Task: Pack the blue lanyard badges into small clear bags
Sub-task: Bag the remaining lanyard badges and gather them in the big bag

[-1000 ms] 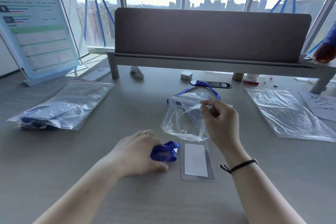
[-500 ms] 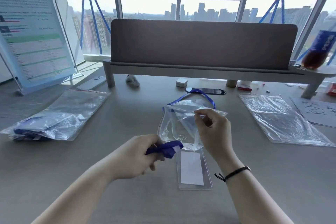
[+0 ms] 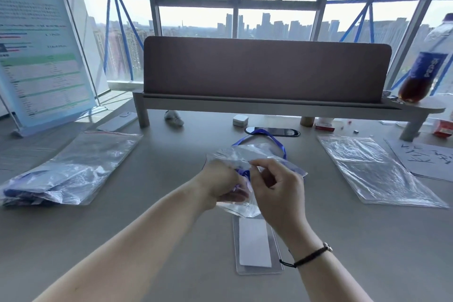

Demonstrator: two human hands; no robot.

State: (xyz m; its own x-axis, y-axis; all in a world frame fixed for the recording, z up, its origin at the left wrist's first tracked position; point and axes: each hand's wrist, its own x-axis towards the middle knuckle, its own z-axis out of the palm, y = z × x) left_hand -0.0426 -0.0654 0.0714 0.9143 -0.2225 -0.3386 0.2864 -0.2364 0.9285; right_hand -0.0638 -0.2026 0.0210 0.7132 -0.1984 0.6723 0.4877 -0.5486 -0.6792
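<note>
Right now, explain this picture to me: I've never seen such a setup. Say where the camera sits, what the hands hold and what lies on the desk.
There is no machine. One camera worn on a person's head looks down at their two bare hands. The right hand pinches open a small clear bag. The left hand pushes a bunched blue lanyard into it. The badge holder lies flat on the desk, outside the bag. A filled bag lies left; empty bags lie right.
</note>
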